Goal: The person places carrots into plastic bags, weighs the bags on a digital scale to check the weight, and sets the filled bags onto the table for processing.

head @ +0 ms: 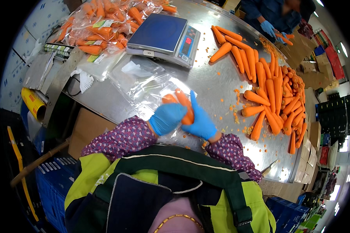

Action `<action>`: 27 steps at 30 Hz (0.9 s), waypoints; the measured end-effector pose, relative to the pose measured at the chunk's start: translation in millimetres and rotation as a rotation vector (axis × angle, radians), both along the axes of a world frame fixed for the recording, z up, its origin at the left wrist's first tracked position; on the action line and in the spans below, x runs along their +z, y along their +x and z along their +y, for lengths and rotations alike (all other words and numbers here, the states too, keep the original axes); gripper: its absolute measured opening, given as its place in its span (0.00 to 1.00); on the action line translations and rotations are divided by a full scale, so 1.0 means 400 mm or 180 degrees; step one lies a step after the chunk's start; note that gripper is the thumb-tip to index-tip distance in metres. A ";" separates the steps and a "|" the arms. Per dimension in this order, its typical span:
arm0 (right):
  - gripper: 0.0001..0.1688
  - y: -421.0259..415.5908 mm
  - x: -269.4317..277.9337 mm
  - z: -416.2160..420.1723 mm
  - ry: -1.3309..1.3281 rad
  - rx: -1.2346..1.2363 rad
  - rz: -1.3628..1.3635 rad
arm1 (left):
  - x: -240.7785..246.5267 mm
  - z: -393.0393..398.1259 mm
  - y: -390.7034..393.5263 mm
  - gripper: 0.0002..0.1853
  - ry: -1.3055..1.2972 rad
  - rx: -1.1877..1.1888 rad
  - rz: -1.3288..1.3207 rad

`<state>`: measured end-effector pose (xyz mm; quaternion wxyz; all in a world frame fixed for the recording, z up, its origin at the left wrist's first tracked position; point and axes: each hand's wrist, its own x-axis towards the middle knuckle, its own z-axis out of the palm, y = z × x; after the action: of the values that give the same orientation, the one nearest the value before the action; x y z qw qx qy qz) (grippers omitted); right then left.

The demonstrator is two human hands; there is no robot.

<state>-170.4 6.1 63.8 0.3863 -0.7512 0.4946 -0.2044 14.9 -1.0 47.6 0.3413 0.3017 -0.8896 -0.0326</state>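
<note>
Both my hands wear blue gloves and meet in front of me, low over the steel table. Between them are a few orange carrots (183, 100), at or inside a clear plastic bag (151, 84); reflections make it hard to tell which. My left hand (167, 118) is curled over the carrots from the left, its fingertips hidden. Cupped along their right side is my right hand (203, 123), with a finger pointing up. More flat clear bags (100, 70) lie beyond, to the left.
A digital scale (160, 32) stands beyond my hands. Bagged carrots (105, 29) are heaped at upper left, loose carrots (268, 84) at right. A knife (269, 168) lies near the table's (215, 87) front right. Across it, a person's gloved hands (269, 28) hold carrots.
</note>
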 end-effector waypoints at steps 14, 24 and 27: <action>0.59 -0.001 -0.002 0.077 0.0614 -0.1353 -0.1008 | 0.017 -0.001 0.030 0.27 0.5531 -0.0091 0.4411; 0.45 -0.055 -0.060 0.247 0.1533 -0.0804 -0.2234 | 0.010 0.094 0.012 0.27 0.6644 -0.0993 0.1510; 0.34 -0.066 -0.094 0.289 0.1978 -0.1560 -0.1976 | -0.030 0.098 0.039 0.32 0.6063 -0.0698 0.0233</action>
<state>-197.0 121.7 26.1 0.6613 -0.3662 0.5557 -0.3459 30.4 38.2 35.7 -0.0246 0.3664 -0.5016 -0.7832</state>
